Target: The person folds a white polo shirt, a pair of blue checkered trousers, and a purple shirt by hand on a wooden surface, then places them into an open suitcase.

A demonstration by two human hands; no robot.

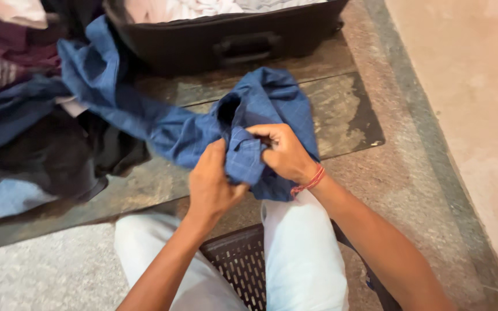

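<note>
A blue garment (180, 124) of thin cloth with a faint checked pattern is held in both hands. The left hand (213, 183) and right hand (285, 152) pinch one bunched, folded section between them, fingers closed on the fabric. Just above the hands, the cloth rises in a rounded fold with a dark opening in it, like a sleeve or neck hole. From the left hand, the rest stretches away up and to the left in a long, crumpled, twisted band.
</note>
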